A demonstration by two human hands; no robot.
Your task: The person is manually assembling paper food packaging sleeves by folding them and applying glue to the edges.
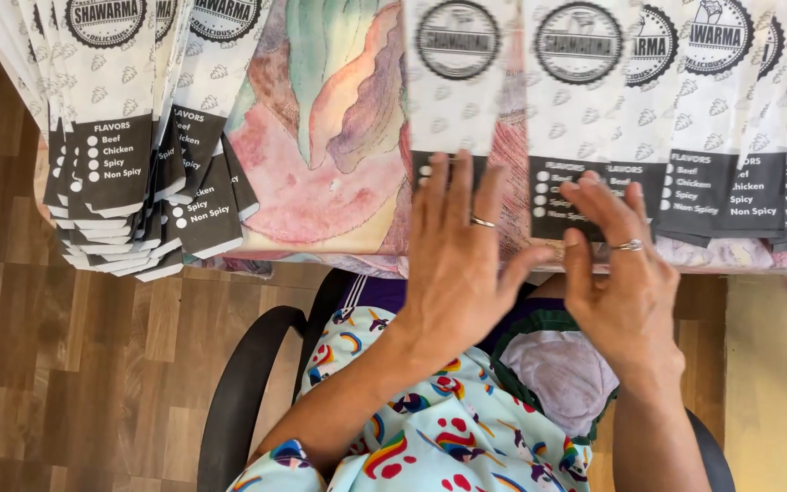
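where the view starts nearest, at six o'clock, there is a lap in soft pale-blue cloth printed with rainbows and spots, with a curved black chair arm (239, 383) at seven o'clock over a wood-plank floor (75, 364). a shallow green-rimmed pouch with a mauve lining (562, 369) sits at five o'clock.

just past it, both forearms reach up toward twelve. the left hand (453, 273), a thin ring on one finger, lies flat with fingers spread and pressed down on the lower end of a single paper sleeve (455, 82) — a long, narrow, matte white bag with a round dark stamp near the top, a faint repeated pattern and a dark band at the bottom. nothing is pinched; the palm simply rests on it. the right hand (621, 273), also ringed, is blurred at three o'clock from the left; its fingers are loosely open and touch the bottom edge of the fanned row of sleeves (712, 118), not clasping any.

farther out, the table wears a cloth with watercolour leaf shapes (321, 137) in pink, green and orange. at ten o'clock an overlapping stack of the same sleeves (129, 137) hangs over the table edge — thin, flat, crisp-edged.
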